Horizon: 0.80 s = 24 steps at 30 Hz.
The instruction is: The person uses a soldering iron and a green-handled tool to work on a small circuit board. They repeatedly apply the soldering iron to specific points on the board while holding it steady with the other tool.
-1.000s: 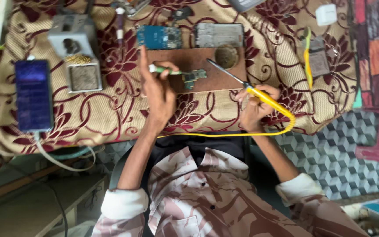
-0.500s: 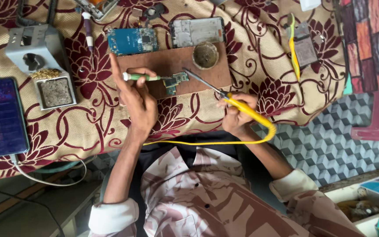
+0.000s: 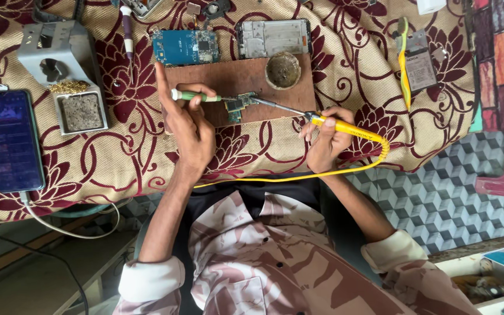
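With our left hand (image 3: 189, 125) we pinch a green-handled tool (image 3: 196, 96) to pin the small circuit board (image 3: 239, 105) on the wooden board (image 3: 217, 76) at upper centre, while our right hand (image 3: 328, 137) grips the yellow soldering iron (image 3: 345, 129), its tip reaching that board.

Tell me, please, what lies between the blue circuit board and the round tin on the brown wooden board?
In the head view, a grey phone frame lies between the blue circuit board and the round tin, along the wooden board's far edge.
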### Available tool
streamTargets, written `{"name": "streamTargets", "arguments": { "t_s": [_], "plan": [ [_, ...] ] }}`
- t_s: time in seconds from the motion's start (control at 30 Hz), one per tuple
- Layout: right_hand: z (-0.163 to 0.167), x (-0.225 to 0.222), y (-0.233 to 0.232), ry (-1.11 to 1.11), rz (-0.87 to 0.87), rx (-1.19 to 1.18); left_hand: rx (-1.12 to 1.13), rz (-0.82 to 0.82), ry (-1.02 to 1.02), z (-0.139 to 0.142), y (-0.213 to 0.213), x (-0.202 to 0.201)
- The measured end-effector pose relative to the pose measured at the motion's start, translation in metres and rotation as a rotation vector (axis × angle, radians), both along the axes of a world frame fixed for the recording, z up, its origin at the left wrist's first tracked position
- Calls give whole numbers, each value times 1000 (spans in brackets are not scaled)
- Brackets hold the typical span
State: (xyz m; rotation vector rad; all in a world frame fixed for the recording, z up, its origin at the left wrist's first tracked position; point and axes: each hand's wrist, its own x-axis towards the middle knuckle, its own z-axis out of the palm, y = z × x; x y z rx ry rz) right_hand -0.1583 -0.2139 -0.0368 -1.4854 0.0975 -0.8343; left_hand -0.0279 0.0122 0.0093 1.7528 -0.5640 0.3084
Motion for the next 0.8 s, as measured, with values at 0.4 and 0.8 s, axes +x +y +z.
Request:
{"name": "streamTargets", "arguments": {
  "t_s": [0.4, 0.8],
  "plan": [
    [9, 1, 0, -9, 8, -109, 8, 17, -22, -7, -1, 2],
    [12, 3, 0, 23, -4, -72, 277, 58, -316, 16, 26, 11]
  ]
}}
